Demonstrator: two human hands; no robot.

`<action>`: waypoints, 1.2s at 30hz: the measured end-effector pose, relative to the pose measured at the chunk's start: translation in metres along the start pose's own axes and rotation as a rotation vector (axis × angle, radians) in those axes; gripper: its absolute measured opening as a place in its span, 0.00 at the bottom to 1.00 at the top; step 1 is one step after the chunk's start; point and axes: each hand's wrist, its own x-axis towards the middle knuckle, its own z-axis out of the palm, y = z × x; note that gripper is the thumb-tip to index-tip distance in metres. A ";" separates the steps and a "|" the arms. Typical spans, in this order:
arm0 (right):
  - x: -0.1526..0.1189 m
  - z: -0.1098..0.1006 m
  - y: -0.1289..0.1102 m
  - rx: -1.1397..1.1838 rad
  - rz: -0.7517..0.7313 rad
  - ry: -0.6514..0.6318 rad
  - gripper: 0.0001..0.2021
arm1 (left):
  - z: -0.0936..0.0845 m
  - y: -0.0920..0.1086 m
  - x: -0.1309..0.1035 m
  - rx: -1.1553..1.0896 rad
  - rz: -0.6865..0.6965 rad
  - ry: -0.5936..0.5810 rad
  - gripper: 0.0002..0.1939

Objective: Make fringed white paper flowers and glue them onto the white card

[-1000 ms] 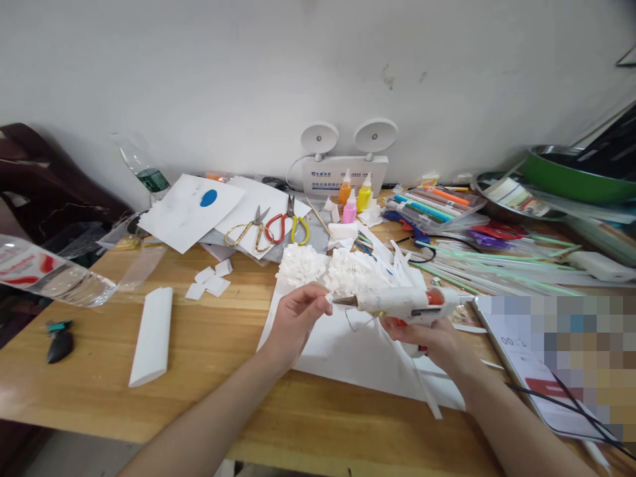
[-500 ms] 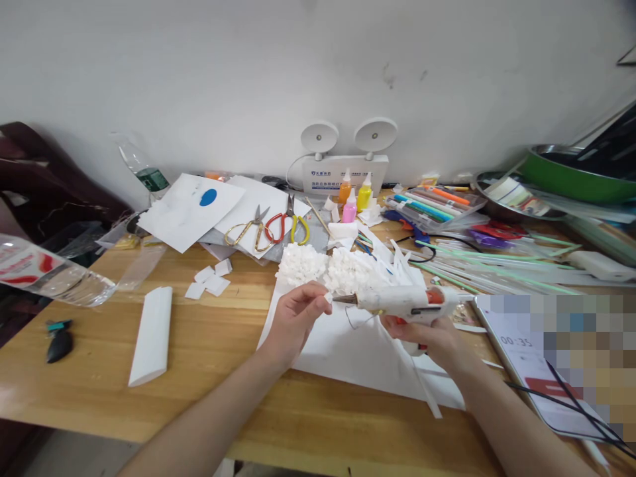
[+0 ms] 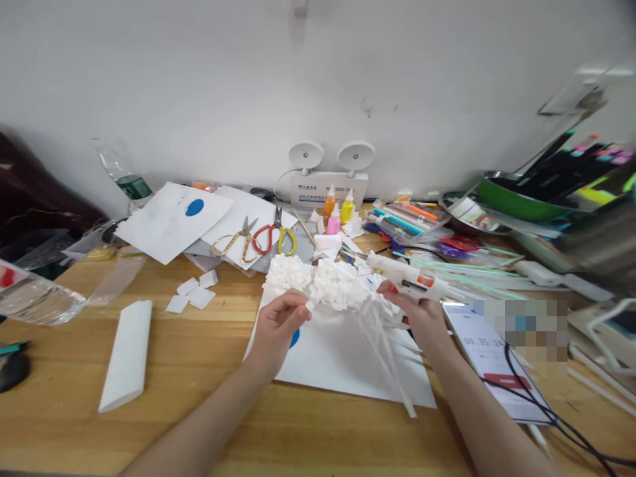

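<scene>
My left hand [image 3: 279, 329] pinches a small white paper piece [image 3: 309, 306] between thumb and fingertips, just in front of two clusters of crumpled white paper, a left one [image 3: 288, 273] and a right one [image 3: 338, 283]. The fingers of my right hand [image 3: 415, 311] are wrapped round a white glue gun [image 3: 402, 275], its nozzle end pointing left and up behind the right cluster. White paper strips [image 3: 385, 351] hang below the gun. Under the clusters lies a white sheet [image 3: 342, 361], with part of a blue spot [image 3: 295, 338] showing beside my left hand.
Left of the sheet are a folded white paper [image 3: 126, 354] and several paper squares [image 3: 201, 296]. Scissors [image 3: 238, 243], pliers [image 3: 275, 232] and paint bottles [image 3: 334, 222] sit behind. A phone [image 3: 484, 351] with cables lies right of my right arm.
The glue gun has moved away from the piece in my left hand, to the right and up, tilting its nozzle upward. The view has shifted right, and the blue spot now shows on the sheet.
</scene>
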 end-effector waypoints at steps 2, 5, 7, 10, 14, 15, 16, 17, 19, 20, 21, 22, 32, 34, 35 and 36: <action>0.011 -0.007 0.005 -0.090 0.003 0.161 0.10 | -0.001 0.000 0.000 0.025 0.019 0.008 0.06; 0.035 -0.017 0.014 -0.279 0.051 0.295 0.16 | -0.002 0.000 0.000 0.049 0.023 0.020 0.06; 0.053 -0.021 0.020 -0.451 -0.045 0.265 0.16 | -0.002 0.000 -0.001 0.058 0.022 0.017 0.06; 0.079 -0.018 0.030 -0.781 -0.124 0.149 0.18 | -0.003 0.000 -0.002 0.065 0.036 0.000 0.05; 0.097 -0.007 0.043 -0.899 -0.116 0.130 0.16 | -0.004 0.001 -0.001 0.047 0.065 -0.013 0.04; 0.099 -0.005 0.045 -0.922 -0.110 0.133 0.16 | -0.004 0.001 -0.001 0.038 0.074 -0.011 0.04; 0.100 -0.003 0.047 -0.943 -0.101 0.140 0.16 | -0.004 0.001 0.000 0.031 0.081 -0.008 0.05; 0.100 -0.003 0.047 -0.960 -0.091 0.153 0.16 | -0.004 0.000 0.001 0.028 0.083 -0.004 0.05; 0.097 -0.006 0.046 -0.986 -0.070 0.190 0.17 | -0.005 0.000 0.001 0.027 0.076 0.006 0.04; 0.094 -0.010 0.044 -0.993 -0.059 0.211 0.19 | -0.005 -0.001 0.001 0.026 0.071 0.011 0.04; 0.090 -0.016 0.041 -0.997 -0.046 0.230 0.20 | -0.005 -0.001 0.001 0.024 0.065 0.014 0.04; 0.085 -0.023 0.038 -0.996 -0.033 0.244 0.21 | -0.005 -0.001 0.001 0.023 0.059 0.014 0.04; 0.012 -0.011 -0.012 -0.581 -0.198 -0.023 0.20 | -0.011 0.014 0.006 0.136 0.234 0.044 0.05; 0.002 0.013 -0.017 -0.476 -0.271 -0.130 0.17 | -0.013 0.021 0.006 0.219 0.286 0.067 0.04; -0.002 0.023 -0.018 -0.446 -0.319 -0.176 0.17 | -0.015 0.026 0.005 0.270 0.300 0.062 0.03; -0.006 0.031 -0.017 -0.426 -0.364 -0.211 0.16 | -0.017 0.030 0.003 0.325 0.312 0.040 0.03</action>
